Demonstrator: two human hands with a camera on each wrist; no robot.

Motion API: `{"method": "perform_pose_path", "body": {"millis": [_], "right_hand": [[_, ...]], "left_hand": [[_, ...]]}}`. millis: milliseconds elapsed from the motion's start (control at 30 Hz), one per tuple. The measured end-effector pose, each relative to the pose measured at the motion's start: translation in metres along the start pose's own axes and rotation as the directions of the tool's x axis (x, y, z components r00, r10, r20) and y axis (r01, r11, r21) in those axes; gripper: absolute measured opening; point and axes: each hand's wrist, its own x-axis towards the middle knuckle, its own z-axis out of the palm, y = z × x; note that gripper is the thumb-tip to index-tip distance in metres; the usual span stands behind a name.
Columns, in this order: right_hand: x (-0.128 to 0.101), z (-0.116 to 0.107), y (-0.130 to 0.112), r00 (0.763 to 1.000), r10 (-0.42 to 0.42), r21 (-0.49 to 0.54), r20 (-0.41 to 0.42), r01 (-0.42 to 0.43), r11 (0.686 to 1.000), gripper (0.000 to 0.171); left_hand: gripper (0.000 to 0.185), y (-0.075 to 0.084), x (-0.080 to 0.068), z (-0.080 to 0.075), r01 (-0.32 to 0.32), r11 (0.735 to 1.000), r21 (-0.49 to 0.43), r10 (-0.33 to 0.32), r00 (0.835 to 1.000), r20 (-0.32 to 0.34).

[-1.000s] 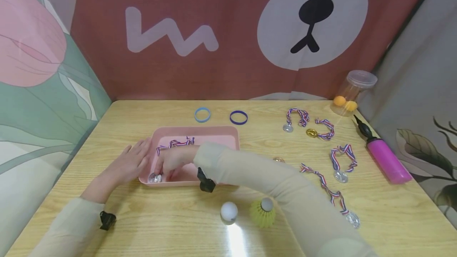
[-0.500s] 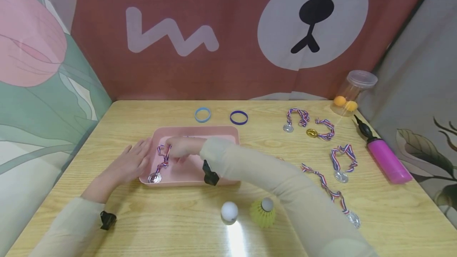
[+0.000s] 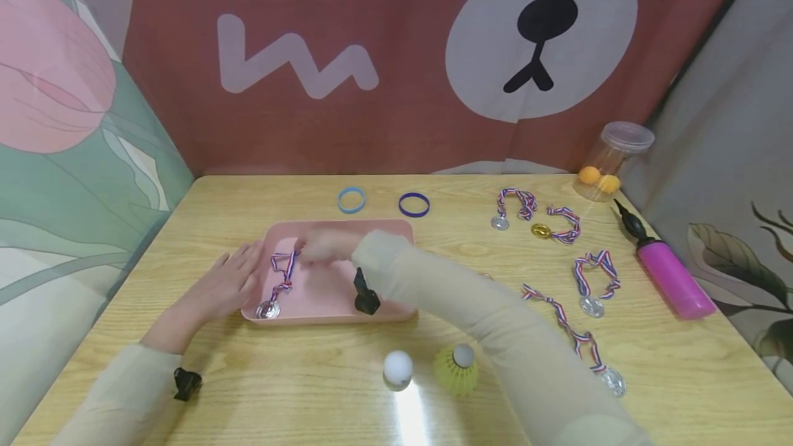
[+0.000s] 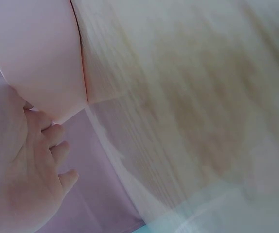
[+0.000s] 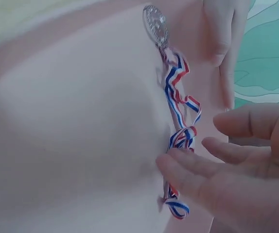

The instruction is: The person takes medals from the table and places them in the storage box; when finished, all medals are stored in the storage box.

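A pink tray [image 3: 322, 294] sits on the wooden table [image 3: 297, 377]. A silver medal [image 3: 268, 309] lies in its near left corner, and its red, white and blue ribbon [image 3: 283, 272] runs up the left side. My right hand [image 3: 312, 248] hovers blurred over the ribbon's far end. In the right wrist view the right hand [image 5: 202, 155] has relaxed fingers just over the ribbon [image 5: 178, 97], and the medal [image 5: 155, 24] lies beyond. My left hand [image 3: 226, 281] rests flat against the tray's left edge. The left wrist view shows that hand [image 4: 23, 170] beside the tray [image 4: 37, 53].
Behind the tray lie a light blue wristband [image 3: 351, 199] and a dark blue wristband [image 3: 414, 204]. Several ribboned medals [image 3: 595, 284] are spread at the right, with a pink pump [image 3: 669, 274] and a jar of orange balls [image 3: 610, 160]. A white ball [image 3: 397, 367] and a yellow shuttlecock [image 3: 456, 367] lie in front.
My right hand moved from the medal in the near left corner toward the tray's far side, drawing the ribbon out along the left side. The left hand stayed put.
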Motion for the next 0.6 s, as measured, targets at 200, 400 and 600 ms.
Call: {"method": "perform_pose_path", "body": {"millis": [200, 400, 600], "right_hand": [[0.007, 0.002, -0.002, 0.996, -0.004, 0.18, 0.088, -0.012, 0.984, 0.049], [0.0, -0.013, -0.006, 0.995, -0.05, 0.207, 0.089, 0.031, 0.978, 0.047], [-0.021, -0.042, -0.004, 0.991, -0.109, 0.348, 0.08, 0.075, 0.934, 0.042]], "left_hand": [[0.054, 0.001, -0.001, -0.001, -0.019, 1.0, 0.003, 0.019, 1.0, -0.02], [0.054, 0.001, -0.001, -0.001, -0.024, 1.0, 0.001, 0.024, 0.999, -0.024], [0.054, 0.002, -0.001, -0.001, -0.008, 1.0, 0.01, 0.008, 1.0, -0.006]]}}
